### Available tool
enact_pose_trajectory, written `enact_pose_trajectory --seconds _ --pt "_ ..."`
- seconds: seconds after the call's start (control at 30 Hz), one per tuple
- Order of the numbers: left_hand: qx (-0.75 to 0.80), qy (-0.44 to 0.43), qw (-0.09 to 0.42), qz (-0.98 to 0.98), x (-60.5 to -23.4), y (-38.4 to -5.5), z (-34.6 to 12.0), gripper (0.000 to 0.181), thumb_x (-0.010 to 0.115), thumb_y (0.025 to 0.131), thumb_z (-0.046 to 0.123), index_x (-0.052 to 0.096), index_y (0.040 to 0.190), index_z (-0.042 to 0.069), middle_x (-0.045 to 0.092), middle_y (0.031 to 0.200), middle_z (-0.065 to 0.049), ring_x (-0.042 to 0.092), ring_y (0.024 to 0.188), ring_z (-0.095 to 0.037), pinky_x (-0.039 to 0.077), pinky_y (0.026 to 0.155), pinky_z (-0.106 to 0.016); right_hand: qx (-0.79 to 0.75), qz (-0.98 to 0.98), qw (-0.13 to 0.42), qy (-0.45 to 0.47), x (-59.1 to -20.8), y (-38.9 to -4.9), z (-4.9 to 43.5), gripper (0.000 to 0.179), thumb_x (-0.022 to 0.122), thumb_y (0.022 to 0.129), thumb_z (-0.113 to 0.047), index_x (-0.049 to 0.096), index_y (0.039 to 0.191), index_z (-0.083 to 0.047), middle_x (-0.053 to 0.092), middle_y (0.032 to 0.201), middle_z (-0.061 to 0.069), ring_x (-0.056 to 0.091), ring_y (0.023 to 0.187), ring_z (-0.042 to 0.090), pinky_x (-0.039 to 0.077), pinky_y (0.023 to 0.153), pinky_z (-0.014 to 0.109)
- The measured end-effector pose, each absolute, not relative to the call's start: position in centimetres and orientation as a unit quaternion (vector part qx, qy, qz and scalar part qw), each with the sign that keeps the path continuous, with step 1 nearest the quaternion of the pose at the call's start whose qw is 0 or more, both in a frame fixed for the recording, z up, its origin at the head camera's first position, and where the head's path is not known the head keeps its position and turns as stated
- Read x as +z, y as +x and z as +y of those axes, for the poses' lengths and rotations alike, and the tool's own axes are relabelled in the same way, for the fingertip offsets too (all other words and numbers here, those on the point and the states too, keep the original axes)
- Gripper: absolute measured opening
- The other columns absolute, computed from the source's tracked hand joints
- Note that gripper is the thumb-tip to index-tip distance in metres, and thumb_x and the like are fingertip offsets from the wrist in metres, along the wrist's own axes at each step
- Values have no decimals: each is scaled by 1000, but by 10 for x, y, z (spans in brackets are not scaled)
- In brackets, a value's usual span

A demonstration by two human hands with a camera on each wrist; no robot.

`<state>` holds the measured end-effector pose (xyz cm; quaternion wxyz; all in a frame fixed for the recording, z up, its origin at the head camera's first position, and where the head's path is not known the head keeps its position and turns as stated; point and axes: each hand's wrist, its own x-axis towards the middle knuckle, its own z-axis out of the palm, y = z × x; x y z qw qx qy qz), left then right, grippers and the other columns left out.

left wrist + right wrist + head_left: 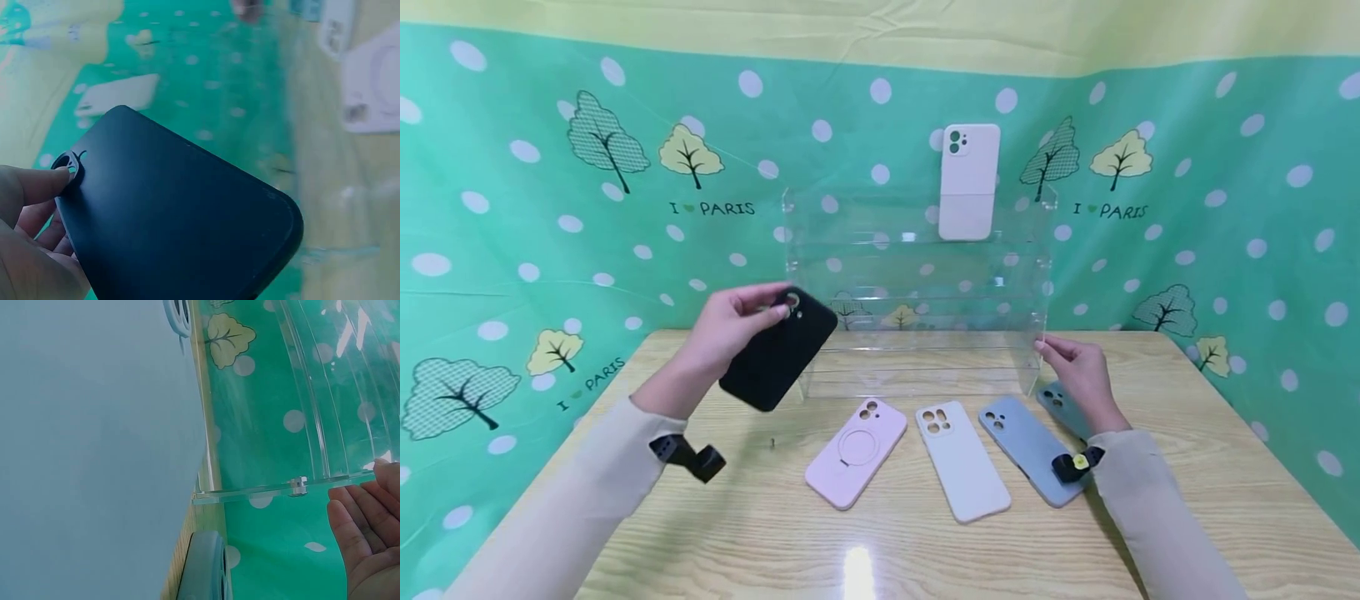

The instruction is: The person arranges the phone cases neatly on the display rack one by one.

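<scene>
My left hand (pixel 730 329) pinches a black phone case (pixel 778 354) by its camera-hole corner, tilted in the air in front of the left side of a clear acrylic tiered rack (pixel 917 383). In the left wrist view the thumb lies at the ring of the camera hole, and the case's broad black face shows. With thumb and fingertips, my right hand (pixel 1078 375) holds the right side edge of the rack; the right wrist view shows the thumb on one side of that edge and the fingers (pixel 350 531) on the other. A white phone case (pixel 968 183) leans upright on the rack's top tier.
On the wooden table (pixel 715 533) before the rack lie a pink case (pixel 857 454) with a ring outline, a white case (pixel 964 462), a grey-blue case (pixel 1030 446) and a darker green-grey case (pixel 1060 404), partly hidden under the right hand. A green patterned cloth (pixel 880 125) hangs behind.
</scene>
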<state>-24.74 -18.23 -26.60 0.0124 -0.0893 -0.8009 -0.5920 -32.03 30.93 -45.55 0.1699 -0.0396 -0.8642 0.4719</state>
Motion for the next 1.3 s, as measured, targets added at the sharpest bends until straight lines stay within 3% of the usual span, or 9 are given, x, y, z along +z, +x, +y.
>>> enact_pose_trajectory --seconds 0.23,0.53,0.83,1.3 --pt "-681 -93 68 -723 -223 -268 -163 38 67 87 7 61 124 10 69 92 12 64 84 -5 55 75 -16 467 -868 165 -41 -451 -318 308 57 55 82 -64 65 121 -23 64 121 1 61 108 17 50 94 45" --pt "-751 -67 119 -646 -177 -297 -143 35 68 85 5 66 118 13 67 102 -1 62 96 -13 50 91 -22 459 -870 178 -37 -454 -321 310 59 55 80 -67 66 118 -24 67 117 -1 61 104 13 51 92 44" --pt "-829 -54 139 -538 -154 -327 -122 32 66 84 -3 70 112 12 68 109 -7 63 99 -16 52 88 -22 454 -872 174 -47 -459 -324 312 60 54 79 -68 66 118 -25 66 117 -2 61 102 12 52 90 43" --pt "-858 -43 189 -476 -123 -370 -95 30 67 84 -1 71 109 14 66 108 -3 61 92 -10 52 80 -15 451 -873 180 -43 -461 -324 313 59 53 80 -68 66 119 -25 67 116 -3 61 101 10 53 89 41"
